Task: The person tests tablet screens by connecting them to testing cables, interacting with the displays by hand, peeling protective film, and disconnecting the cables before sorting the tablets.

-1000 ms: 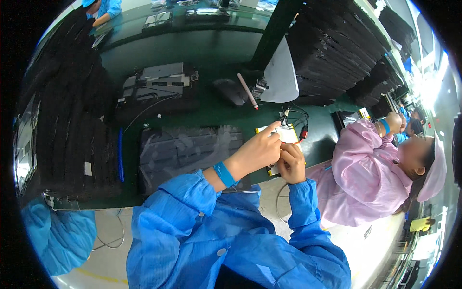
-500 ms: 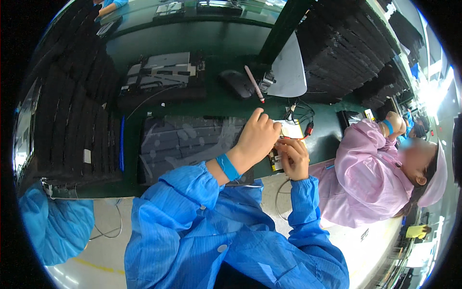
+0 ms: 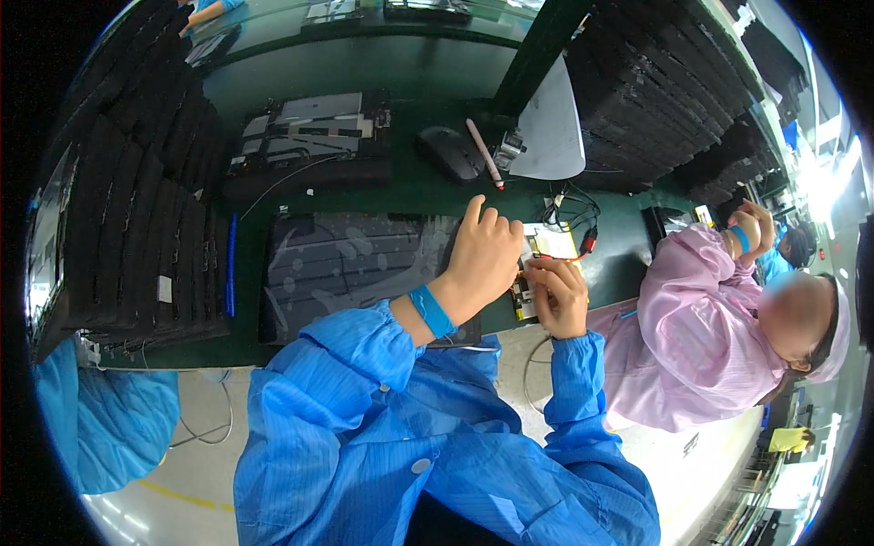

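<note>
My left hand [image 3: 484, 253], a blue band round its wrist, is bent over the right end of a dark flat panel [image 3: 350, 264] with smeared pale patches. Its fingers are curled, the index knuckle standing up. Close against it, my right hand [image 3: 560, 296] has thumb and fingers pinched together. The fingertips meet over a small yellow-edged part [image 3: 523, 300] with a dark, patterned face. What they pinch is too small and covered to make out. A thin red lead runs from beside the fingertips to a red connector [image 3: 590, 238], past a white and yellow piece [image 3: 552, 240].
Behind the panel lie a black mouse [image 3: 450, 153], a pink pen [image 3: 484, 153] and a tray of metal parts [image 3: 314, 132]. Black foam stacks rise at left [image 3: 150, 246] and right [image 3: 646, 82]. A co-worker in pink [image 3: 696, 328] sits close on the right.
Both hands stay in nearly the same place, with the left fingers shifted slightly. The whole view has moved a little. The co-worker's head and hands have shifted.
</note>
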{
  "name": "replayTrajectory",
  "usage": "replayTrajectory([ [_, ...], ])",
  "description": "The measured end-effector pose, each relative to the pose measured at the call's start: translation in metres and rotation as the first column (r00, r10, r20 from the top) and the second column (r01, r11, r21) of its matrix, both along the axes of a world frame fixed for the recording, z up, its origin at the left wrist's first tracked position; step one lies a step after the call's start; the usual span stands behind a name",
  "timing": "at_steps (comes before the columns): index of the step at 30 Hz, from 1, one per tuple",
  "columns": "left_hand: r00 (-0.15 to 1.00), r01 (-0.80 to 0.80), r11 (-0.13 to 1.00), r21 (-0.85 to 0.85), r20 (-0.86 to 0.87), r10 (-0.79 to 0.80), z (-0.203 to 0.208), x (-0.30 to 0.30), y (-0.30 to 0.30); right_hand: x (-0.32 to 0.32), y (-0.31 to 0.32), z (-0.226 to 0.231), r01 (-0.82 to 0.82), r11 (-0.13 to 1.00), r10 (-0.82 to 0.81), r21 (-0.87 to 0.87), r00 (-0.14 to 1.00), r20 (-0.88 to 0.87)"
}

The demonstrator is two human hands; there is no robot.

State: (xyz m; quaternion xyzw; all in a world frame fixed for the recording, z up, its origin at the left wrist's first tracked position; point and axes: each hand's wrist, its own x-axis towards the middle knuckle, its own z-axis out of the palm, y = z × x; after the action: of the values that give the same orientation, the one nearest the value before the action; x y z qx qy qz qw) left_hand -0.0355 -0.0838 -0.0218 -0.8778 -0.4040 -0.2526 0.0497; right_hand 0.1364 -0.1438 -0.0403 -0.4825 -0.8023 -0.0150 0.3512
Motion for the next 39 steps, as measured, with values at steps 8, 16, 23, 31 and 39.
replayTrajectory([
  [8,0.999,-0.047,0.995,0.083,0.019,0.046,-0.006,0.001,0.002,0.000,-0.001,-0.001,0.002,1.000,-0.002,-0.013,1.000,-0.010],
  [16,0.996,-0.043,0.997,0.056,0.082,0.039,0.001,-0.001,0.004,0.001,-0.001,-0.002,0.004,1.000,-0.004,-0.007,1.000,-0.005],
  [23,0.989,-0.045,0.990,0.134,0.147,0.025,0.008,0.001,0.004,0.001,-0.001,-0.002,0.010,1.000,-0.010,-0.004,1.000,-0.009],
  [31,0.962,0.071,0.987,0.147,0.253,-0.107,0.013,0.002,-0.004,0.003,-0.002,-0.004,0.014,1.000,-0.014,-0.013,1.000,0.004],
  [39,0.950,0.025,1.000,0.009,0.312,-0.026,0.030,-0.038,-0.017,0.002,-0.002,-0.004,0.015,1.000,-0.015,-0.017,1.000,0.023],
])
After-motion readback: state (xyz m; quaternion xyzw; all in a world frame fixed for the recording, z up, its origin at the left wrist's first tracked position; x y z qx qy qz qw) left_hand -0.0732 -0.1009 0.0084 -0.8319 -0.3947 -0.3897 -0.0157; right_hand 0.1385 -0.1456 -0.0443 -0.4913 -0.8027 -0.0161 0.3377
